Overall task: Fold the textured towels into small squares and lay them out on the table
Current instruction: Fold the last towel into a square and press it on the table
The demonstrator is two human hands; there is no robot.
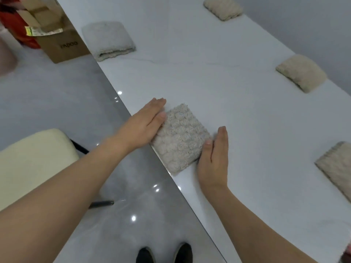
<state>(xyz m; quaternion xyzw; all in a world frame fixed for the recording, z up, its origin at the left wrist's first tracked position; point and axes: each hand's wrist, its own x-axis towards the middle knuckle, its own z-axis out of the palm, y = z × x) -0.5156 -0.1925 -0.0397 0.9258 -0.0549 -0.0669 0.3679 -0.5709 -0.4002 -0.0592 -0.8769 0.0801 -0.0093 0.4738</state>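
A brown cardboard box [62, 44] is seen on the glossy grey floor [47, 95] at the upper left, with a yellow-green label [42, 31] stuck across its top. Something red [13, 21] is glimpsed behind it. A cream chair seat [32, 160] on dark legs [100, 204] is placed at the left. Two dark shoes [164, 253] are shown at the bottom edge.

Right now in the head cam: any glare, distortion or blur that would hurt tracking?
Head view: small specular light spots on the glossy floor; wide-angle bend curves the table edge; folded towel between left hand and right hand is sharp; cardboard box at the top left looks soft; lighting is diffuse, shadows faint.
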